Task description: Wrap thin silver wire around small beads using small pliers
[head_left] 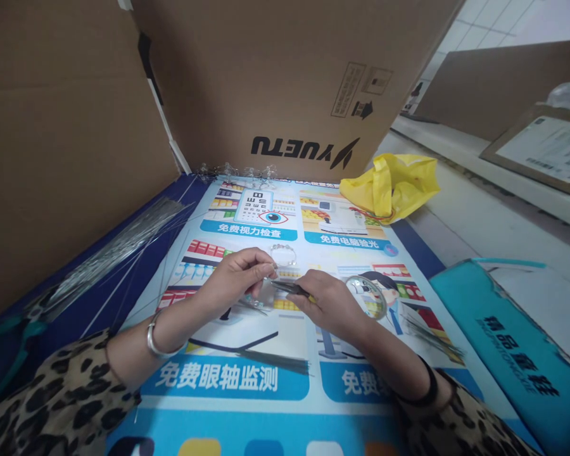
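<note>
My left hand [240,278] is closed in a pinch on a small ring of clear beads on wire [284,246], whose loop stands up beyond the fingertips. My right hand [330,304] grips a pair of pliers [285,286], jaws pointing left at the beads by my left fingertips. More clear beads [254,302] show just under my left hand, partly hidden. A round clear dish [367,296] with small pieces in it sits right of my right hand. Short cut wires [278,362] lie on the printed sheet [313,386] between my forearms.
Long wires [118,256] and teal-handled scissors [28,332] lie at left. Another wire bundle [434,339] is at right. Several beaded wire pieces [247,172] stand at the back by a cardboard box [285,82]. A yellow bag [394,187] and teal box [513,354] are at right.
</note>
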A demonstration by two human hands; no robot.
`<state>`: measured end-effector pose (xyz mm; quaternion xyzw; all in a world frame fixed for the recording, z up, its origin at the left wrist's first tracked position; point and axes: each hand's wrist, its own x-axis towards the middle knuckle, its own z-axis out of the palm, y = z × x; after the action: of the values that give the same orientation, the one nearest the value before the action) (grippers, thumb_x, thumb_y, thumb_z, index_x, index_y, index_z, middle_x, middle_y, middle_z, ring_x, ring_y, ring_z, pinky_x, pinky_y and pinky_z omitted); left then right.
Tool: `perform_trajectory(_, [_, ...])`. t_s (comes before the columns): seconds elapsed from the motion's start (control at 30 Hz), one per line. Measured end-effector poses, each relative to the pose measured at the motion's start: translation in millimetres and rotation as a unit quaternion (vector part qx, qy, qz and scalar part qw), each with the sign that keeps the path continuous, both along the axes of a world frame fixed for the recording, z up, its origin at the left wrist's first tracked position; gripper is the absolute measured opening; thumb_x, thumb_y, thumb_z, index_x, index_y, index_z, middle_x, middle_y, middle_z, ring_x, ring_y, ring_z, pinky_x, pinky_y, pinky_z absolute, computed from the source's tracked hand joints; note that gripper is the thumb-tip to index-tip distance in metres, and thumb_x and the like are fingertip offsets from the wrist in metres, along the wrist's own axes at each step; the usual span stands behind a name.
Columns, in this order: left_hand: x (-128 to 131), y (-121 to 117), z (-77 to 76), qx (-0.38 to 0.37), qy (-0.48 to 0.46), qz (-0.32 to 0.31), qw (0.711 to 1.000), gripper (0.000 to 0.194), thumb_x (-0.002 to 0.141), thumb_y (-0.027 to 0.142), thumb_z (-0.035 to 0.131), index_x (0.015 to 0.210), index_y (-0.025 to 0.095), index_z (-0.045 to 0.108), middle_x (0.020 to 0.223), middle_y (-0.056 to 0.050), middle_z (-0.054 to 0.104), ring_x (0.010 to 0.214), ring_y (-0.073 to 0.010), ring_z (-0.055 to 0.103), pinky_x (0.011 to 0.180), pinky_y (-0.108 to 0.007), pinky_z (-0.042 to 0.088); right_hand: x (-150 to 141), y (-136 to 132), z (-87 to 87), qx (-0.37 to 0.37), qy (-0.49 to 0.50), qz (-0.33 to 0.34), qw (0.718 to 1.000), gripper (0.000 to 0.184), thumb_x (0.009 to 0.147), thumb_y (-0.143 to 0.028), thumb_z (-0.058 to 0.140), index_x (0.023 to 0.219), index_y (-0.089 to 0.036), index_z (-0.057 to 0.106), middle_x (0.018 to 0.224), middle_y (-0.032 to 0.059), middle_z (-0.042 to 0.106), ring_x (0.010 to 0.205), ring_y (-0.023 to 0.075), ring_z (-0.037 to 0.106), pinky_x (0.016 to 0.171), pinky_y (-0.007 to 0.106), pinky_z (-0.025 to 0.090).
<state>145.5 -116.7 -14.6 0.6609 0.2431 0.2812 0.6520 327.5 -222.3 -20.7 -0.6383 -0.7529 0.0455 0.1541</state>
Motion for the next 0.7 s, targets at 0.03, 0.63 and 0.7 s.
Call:
perform_trajectory(0.03, [-0.1,0.1,0.0,0.001,0.008,-0.005,1.000,0.016,0.080,0.031,0.058,0.076,0.016,0.060,0.063,0.002,0.057,0.042,-0.0043,0.042,0.043,-0.018,0.028,0.0,-0.1,-0.8,0.003,-0.002,0.000,1.000,0.032,0.089,-0.042,0.041,0.085,-0.017,0.061,0.083,0.0057,0.061,0.077,0.0146,0.054,0.067,0.024,0.039])
perform_trajectory(0.63, [0.5,-2.5,2.5,-0.014,0.024,-0.020,0.999,0.019,0.081,0.033,0.056,0.074,0.015,0.058,0.046,0.005,0.050,0.042,-0.0060,0.041,0.044,-0.018,0.030,0.2,-1.2,-2.4,0.034,-0.042,0.004,0.999,0.033,0.089,-0.041,0.041,0.082,-0.016,0.061,0.079,0.0064,0.062,0.075,0.0152,0.055,0.064,0.024,0.038])
perform_trajectory(0.7, [0.8,-3.2,2.8,-0.017,0.022,-0.015,1.000,0.019,0.081,0.033,0.057,0.074,0.015,0.058,0.046,0.004,0.050,0.043,-0.0064,0.042,0.045,-0.019,0.031,0.4,-1.4,-2.1,0.032,-0.052,-0.003,0.998,0.034,0.089,-0.042,0.041,0.079,-0.016,0.061,0.077,0.0061,0.061,0.073,0.0148,0.054,0.062,0.024,0.037])
